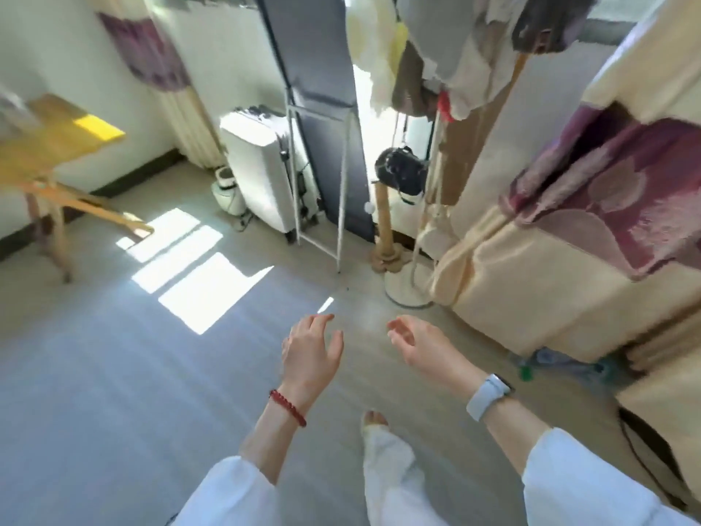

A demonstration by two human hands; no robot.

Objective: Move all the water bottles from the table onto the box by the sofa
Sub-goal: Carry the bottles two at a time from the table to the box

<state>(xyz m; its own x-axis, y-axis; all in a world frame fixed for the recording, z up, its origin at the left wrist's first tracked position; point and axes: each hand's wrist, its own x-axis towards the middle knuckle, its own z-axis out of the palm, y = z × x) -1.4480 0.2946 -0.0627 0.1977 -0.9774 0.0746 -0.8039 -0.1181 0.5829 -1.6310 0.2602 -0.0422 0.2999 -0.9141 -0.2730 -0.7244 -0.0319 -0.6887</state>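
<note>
Clear plastic water bottles (pixel 561 360), one with a green cap, lie blurred on the pale grey floor (pixel 113 373) at the foot of the cream and maroon draped sofa (pixel 569 260) at the right; how many there are I cannot tell. No box shows clearly.

The left hand (pixel 309 353) hangs over the bare middle of the floor with its grip wide, fingers spread and curled, holding nothing; a red bead bracelet (pixel 288 408) circles that wrist. The right hand (pixel 425 345) is just beside it, apart from it, grip likewise wide and empty, with a pale blue wristband watch (pixel 489 396) on the wrist. Both arms wear white sleeves (pixel 588 484).

Beyond the hands, sunlit patches fall on the floor. A yellow wooden surface (pixel 49 142) on splayed legs stands at the far left by the wall. A white suitcase (pixel 261 172) and a tall grey mirror on a white frame (pixel 322 119) lean at the far wall.
</note>
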